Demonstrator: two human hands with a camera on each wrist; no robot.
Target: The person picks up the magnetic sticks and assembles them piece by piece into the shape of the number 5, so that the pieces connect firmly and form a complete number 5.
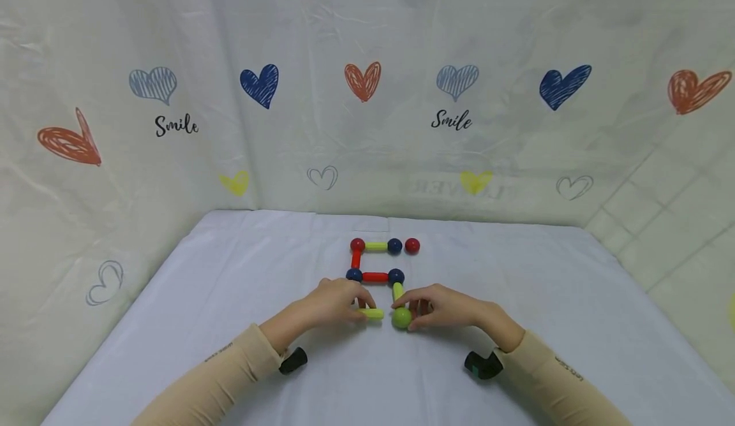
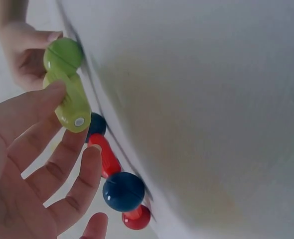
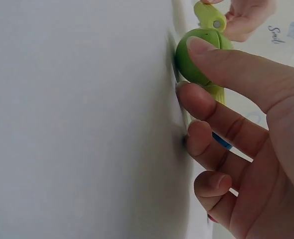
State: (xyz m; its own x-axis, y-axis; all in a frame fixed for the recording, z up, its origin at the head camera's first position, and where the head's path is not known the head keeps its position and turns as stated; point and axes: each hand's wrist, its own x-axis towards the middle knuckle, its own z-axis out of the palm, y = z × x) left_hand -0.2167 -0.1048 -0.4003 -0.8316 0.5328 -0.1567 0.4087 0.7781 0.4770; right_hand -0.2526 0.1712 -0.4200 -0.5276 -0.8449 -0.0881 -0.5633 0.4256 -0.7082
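My left hand (image 1: 333, 300) pinches a yellow-green magnetic rod (image 1: 374, 314) between thumb and fingers, with a silvery disc at its end in the left wrist view. Its free end points right, a short gap from a green ball (image 1: 401, 318). Thumb and index finger of my right hand (image 1: 445, 306) hold that green ball (image 3: 194, 57) low at the cloth. Behind the ball, another yellow-green rod (image 1: 398, 291) leads up to a blue ball (image 1: 396, 277). From there a red rod (image 1: 375, 277) runs left to a second blue ball (image 1: 353, 275), just beyond my left fingers.
Farther back, an upright red rod (image 1: 356, 260) meets a red ball (image 1: 358, 245); a yellow-green rod (image 1: 376, 246) links it to a blue ball (image 1: 394, 246). A separate red ball (image 1: 412, 246) sits beside that. White cloth covers the table (image 1: 517, 273); a heart-printed curtain (image 1: 402, 145) hangs behind.
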